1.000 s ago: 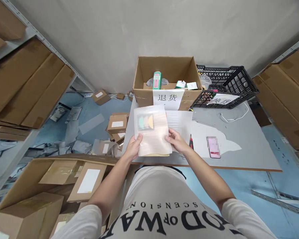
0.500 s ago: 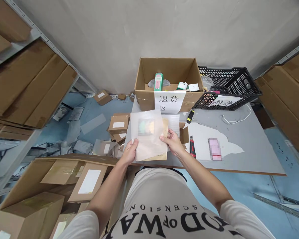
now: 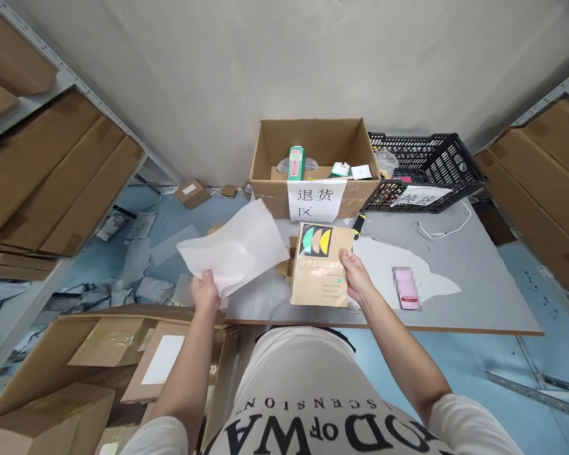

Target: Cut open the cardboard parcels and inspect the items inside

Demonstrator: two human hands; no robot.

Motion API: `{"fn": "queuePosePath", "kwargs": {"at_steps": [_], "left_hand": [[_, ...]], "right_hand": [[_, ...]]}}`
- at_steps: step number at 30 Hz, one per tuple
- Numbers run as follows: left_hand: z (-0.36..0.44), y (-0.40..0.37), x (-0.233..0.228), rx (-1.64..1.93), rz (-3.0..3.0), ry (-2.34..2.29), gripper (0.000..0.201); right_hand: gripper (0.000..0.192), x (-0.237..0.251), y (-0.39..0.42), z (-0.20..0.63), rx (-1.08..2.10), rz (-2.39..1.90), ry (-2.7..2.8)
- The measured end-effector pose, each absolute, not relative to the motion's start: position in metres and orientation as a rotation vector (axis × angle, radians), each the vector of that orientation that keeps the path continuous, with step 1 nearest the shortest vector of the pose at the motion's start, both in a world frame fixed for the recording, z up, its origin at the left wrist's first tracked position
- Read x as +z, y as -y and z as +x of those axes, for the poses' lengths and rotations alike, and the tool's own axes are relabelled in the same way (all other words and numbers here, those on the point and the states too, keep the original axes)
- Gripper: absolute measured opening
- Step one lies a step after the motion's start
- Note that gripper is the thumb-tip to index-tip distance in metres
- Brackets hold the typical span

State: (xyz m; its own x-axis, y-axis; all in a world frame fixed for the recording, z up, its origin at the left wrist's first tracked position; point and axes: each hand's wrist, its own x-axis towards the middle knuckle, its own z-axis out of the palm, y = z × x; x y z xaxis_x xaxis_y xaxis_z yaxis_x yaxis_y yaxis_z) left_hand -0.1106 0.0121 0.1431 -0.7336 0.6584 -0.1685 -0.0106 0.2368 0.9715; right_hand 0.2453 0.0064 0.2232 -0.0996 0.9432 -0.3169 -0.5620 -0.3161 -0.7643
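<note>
My left hand [image 3: 206, 291] grips a translucent white plastic sleeve [image 3: 239, 246] by its near edge, out past the table's left side. In my right hand [image 3: 358, 275] is a tan paperback book [image 3: 318, 268], pinched at its right edge with the thumb on the cover. Green, tan and yellow half-round shapes on a dark square mark the book's upper left. Book and sleeve are apart. Behind the book, a small open cardboard box [image 3: 288, 268] shows only in part. The black-and-yellow handle of a tool [image 3: 359, 224] peeks out beyond the book's top right corner.
A labelled cardboard box [image 3: 270, 196] with small packages stands at the table's back, beside a black plastic crate [image 3: 455, 183]. On the grey table [image 3: 493, 291] lie a pink phone [image 3: 406, 287] and a white cable [image 3: 446, 234]. A big carton of boxes [image 3: 57, 341] is at lower left.
The book has come out of the plastic sleeve. My left hand has carried the sleeve left, and my right hand has moved the book right, its cover now bare.
</note>
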Motion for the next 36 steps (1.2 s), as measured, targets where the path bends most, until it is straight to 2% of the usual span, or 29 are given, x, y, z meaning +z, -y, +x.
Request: {"fn": "queuePosePath", "kwargs": {"at_steps": [2,6,12,14,17,20,23,25,26,29,32,36], "left_hand": [[-0.123,-0.009,0.117,1.174,0.701,-2.368,0.027],[-0.120,0.010,0.079,0.906,0.672,-2.479,0.032],[-0.092,0.029,0.059,0.680,0.864,-2.380,0.076],[-0.087,0.030,0.058,0.667,0.941,-2.371,0.084],[-0.078,0.028,0.070,0.735,1.055,-2.404,0.083],[-0.058,0.025,0.103,0.908,1.246,-2.357,0.077],[-0.015,0.025,0.151,1.220,1.637,-1.975,0.070],[0.022,0.027,0.180,1.128,1.809,-1.633,0.057],[0.040,0.028,0.191,1.007,1.851,-1.502,0.057],[0.082,0.029,0.209,0.847,1.815,-1.338,0.073],[0.098,0.027,0.208,0.905,1.711,-1.313,0.084],[0.099,0.026,0.205,1.006,1.598,-1.269,0.112]], "right_hand": [[0.039,0.222,-0.007,0.256,1.633,-0.998,0.557],[0.036,0.218,-0.005,0.269,1.586,-1.051,0.529],[0.038,0.213,-0.004,0.279,1.559,-1.112,0.534],[0.039,0.212,-0.004,0.281,1.557,-1.112,0.552],[0.041,0.211,-0.004,0.284,1.562,-1.114,0.582],[0.042,0.211,-0.004,0.284,1.557,-1.121,0.591],[0.043,0.212,-0.006,0.282,1.543,-1.129,0.614],[0.044,0.215,-0.008,0.279,1.531,-1.127,0.642],[0.044,0.217,-0.008,0.277,1.524,-1.120,0.654],[0.046,0.225,-0.007,0.271,1.513,-1.082,0.668],[0.044,0.232,-0.002,0.270,1.530,-1.028,0.666],[0.045,0.232,0.007,0.272,1.540,-0.984,0.640]]}}
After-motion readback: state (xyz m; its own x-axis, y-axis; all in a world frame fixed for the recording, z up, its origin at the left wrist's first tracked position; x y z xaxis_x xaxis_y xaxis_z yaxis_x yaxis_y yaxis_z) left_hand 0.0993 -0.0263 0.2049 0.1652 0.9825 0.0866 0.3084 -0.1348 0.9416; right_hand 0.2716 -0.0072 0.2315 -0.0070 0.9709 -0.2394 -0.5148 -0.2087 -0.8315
